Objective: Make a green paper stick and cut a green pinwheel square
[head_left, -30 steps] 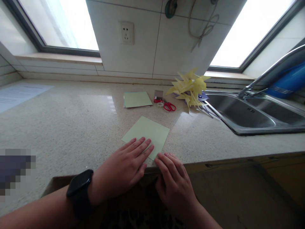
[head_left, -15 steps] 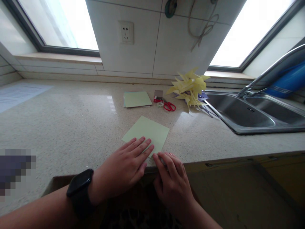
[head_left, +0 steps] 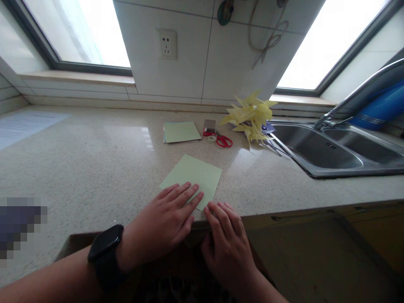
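A pale green square sheet of paper (head_left: 195, 174) lies on the speckled countertop (head_left: 94, 164) near its front edge. My left hand (head_left: 164, 223), with a black watch on the wrist, lies flat on the sheet's near corner, fingers stretched out together. My right hand (head_left: 225, 240) is beside it at the counter's edge, its fingertips curled down onto the sheet's near corner, thumb under the edge.
Farther back lie a stack of green paper (head_left: 181, 131), a small box (head_left: 210, 125), a tape roll, red scissors (head_left: 224, 141) and a pile of yellow folded paper shapes (head_left: 251, 113). A steel sink (head_left: 331, 151) with a tap is at right. A white sheet (head_left: 25, 126) lies far left.
My right hand has shifted slightly left and toward me along the counter edge. The green sheet has slid a little to the left with it. My left hand stays pressed flat.
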`<state>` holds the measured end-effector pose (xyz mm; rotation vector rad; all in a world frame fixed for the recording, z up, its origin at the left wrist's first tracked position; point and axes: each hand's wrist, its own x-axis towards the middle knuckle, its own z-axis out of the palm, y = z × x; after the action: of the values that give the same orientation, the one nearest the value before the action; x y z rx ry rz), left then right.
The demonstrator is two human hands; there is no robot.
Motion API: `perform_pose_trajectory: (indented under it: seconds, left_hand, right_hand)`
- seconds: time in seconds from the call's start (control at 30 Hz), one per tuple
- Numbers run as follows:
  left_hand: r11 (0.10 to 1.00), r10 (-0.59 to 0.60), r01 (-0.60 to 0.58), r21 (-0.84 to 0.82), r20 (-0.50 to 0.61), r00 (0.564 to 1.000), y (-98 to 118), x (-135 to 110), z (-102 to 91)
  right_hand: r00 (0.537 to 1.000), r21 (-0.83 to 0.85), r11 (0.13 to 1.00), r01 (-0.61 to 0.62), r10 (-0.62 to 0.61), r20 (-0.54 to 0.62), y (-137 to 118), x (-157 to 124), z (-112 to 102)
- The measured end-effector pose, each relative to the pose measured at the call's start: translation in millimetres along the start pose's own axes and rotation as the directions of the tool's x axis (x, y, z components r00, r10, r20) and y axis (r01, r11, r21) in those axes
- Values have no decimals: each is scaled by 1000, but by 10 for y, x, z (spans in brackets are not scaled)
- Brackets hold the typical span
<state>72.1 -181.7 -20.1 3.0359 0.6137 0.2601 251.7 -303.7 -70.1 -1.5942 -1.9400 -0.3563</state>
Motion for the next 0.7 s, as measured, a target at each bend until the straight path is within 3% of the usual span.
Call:
perform_pose_trajectory:
  seconds: [0.7]
  left_hand:
    - [1000, 13, -13, 20, -16, 1000, -2, -1, -11]
  right_hand:
    - [996, -75, 994, -81, 83, 20, -79, 66, 14]
